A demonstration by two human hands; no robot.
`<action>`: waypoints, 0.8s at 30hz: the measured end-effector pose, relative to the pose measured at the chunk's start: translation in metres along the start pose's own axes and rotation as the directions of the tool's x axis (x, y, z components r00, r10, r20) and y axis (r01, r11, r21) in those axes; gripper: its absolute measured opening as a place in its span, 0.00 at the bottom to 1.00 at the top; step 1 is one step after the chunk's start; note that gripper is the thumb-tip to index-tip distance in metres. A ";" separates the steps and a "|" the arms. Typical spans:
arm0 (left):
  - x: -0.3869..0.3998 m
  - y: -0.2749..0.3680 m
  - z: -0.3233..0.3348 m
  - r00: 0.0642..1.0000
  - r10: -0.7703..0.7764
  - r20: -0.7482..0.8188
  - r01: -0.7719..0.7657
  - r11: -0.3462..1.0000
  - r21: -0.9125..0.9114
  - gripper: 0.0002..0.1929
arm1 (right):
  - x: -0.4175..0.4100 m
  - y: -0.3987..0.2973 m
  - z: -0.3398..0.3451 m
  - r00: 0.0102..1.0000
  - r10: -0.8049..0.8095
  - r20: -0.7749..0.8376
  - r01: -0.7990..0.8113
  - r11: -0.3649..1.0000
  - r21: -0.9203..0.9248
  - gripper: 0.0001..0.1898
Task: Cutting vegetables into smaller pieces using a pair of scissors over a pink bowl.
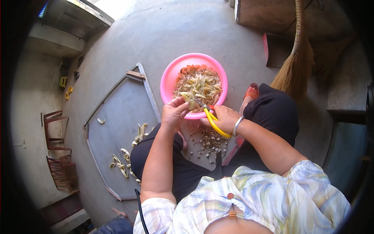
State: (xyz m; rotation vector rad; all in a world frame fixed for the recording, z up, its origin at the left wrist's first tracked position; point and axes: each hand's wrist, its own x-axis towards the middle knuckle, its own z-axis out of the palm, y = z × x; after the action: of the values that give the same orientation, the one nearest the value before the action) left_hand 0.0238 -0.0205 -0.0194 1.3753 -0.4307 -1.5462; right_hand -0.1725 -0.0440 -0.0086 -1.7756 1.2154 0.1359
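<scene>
Over the near left part of a pink plastic basin (172,63) my left hand (174,112) pinches a pale yellow-green piece of vegetable or pod (189,100). My right hand (224,118) is closed around scissors with yellow handles (217,127), whose blades reach toward that piece. Cut pale strips (201,83) fill much of the basin, with orange-red pieces (194,68) along the far side. Below the basin, between my legs, a heap of small dried stem ends (213,140) lies on the floor.
At the left, a wood-framed flat panel (117,102) bears pale curled pods or vegetables (121,168). A straw broom (295,70) stands at the upper right near a dustpan (279,51). Wooden chairs (54,146) are at the far left. Part of another person (114,225) shows at the bottom left.
</scene>
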 end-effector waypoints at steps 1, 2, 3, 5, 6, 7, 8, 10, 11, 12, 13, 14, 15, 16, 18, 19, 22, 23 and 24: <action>-0.001 -0.002 0.002 1.000 -0.006 -0.024 0.006 1.000 0.013 0.14 | -0.001 -0.001 -0.002 1.000 -0.012 -0.010 0.012 0.999 -0.034 0.36; -0.001 -0.003 0.003 0.999 -0.011 -0.048 0.012 1.000 0.026 0.14 | -0.001 0.000 -0.002 1.000 -0.025 -0.019 0.023 0.997 -0.069 0.37; -0.001 -0.004 0.003 0.999 -0.011 -0.048 0.012 1.000 0.026 0.14 | 0.000 0.000 -0.002 1.000 -0.025 -0.018 0.024 0.997 -0.069 0.37; -0.001 -0.006 0.002 1.000 -0.005 0.004 0.005 1.000 0.010 0.12 | 0.001 0.002 -0.001 0.996 -0.058 -0.062 0.052 0.994 -0.098 0.37; -0.002 -0.005 0.003 1.000 -0.007 0.005 0.007 1.000 0.009 0.12 | 0.000 0.001 -0.002 0.997 -0.057 -0.061 0.051 0.994 -0.098 0.37; -0.003 -0.004 0.006 1.000 -0.004 0.007 0.004 1.000 0.025 0.11 | -0.002 0.000 -0.005 0.998 -0.041 -0.049 0.035 0.992 -0.120 0.36; -0.003 -0.003 0.007 1.000 -0.002 0.010 0.001 0.999 0.041 0.11 | -0.003 0.000 -0.006 0.999 -0.026 -0.038 0.020 0.990 -0.143 0.35; -0.003 -0.005 0.005 1.000 -0.010 -0.015 0.011 0.997 0.076 0.11 | -0.004 0.001 -0.003 0.997 -0.043 -0.065 0.033 0.988 -0.151 0.33; -0.002 -0.006 0.004 0.999 -0.018 -0.039 0.022 0.994 0.111 0.11 | -0.005 0.001 -0.002 0.994 -0.059 -0.093 0.044 0.986 -0.159 0.30; -0.002 -0.007 0.003 0.999 -0.018 -0.041 0.022 0.994 0.110 0.11 | -0.006 -0.001 -0.003 0.994 -0.061 -0.092 0.045 0.986 -0.159 0.30; -0.001 -0.008 0.002 0.998 -0.015 -0.056 0.021 0.993 0.117 0.11 | -0.007 -0.004 -0.005 0.996 -0.061 -0.071 0.047 0.982 -0.182 0.27; 0.000 -0.008 0.000 0.997 -0.012 -0.072 0.021 0.992 0.124 0.11 | -0.008 -0.006 -0.006 0.997 -0.060 -0.051 0.049 0.978 -0.205 0.25; 0.000 -0.007 0.000 0.997 -0.011 -0.071 0.019 0.992 0.124 0.11 | -0.007 -0.005 -0.005 0.997 -0.061 -0.052 0.049 0.977 -0.206 0.25; 0.001 -0.006 -0.001 0.997 -0.023 -0.079 0.033 0.991 0.132 0.12 | -0.006 -0.003 -0.002 0.995 -0.087 -0.055 0.073 0.975 -0.210 0.24; 0.001 -0.004 0.000 0.995 -0.035 -0.088 0.047 0.989 0.139 0.12 | -0.004 -0.001 0.000 0.992 -0.112 -0.058 0.098 0.972 -0.213 0.24; 0.000 -0.003 0.001 0.996 -0.060 -0.059 0.067 0.989 0.134 0.12 | -0.003 -0.001 0.000 0.994 -0.097 -0.057 0.083 0.973 -0.213 0.24; -0.003 0.001 0.005 0.994 -0.109 0.008 0.106 0.980 0.167 0.12 | 0.001 0.008 0.008 0.985 -0.100 -0.142 0.069 0.976 -0.207 0.25; -0.003 0.001 0.006 0.990 -0.132 0.043 0.121 0.972 0.204 0.12 | 0.001 0.011 0.011 0.967 -0.118 -0.225 0.072 0.977 -0.202 0.26; -0.003 0.000 0.005 0.990 -0.133 0.042 0.122 0.971 0.205 0.12 | 0.002 0.010 0.009 0.967 -0.118 -0.225 0.072 0.977 -0.200 0.26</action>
State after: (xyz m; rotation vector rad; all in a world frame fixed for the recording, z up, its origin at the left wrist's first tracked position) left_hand 0.0191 -0.0193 -0.0164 1.5435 -0.5554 -1.6855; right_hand -0.1755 -0.0386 -0.0208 -2.0602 1.3165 -0.0167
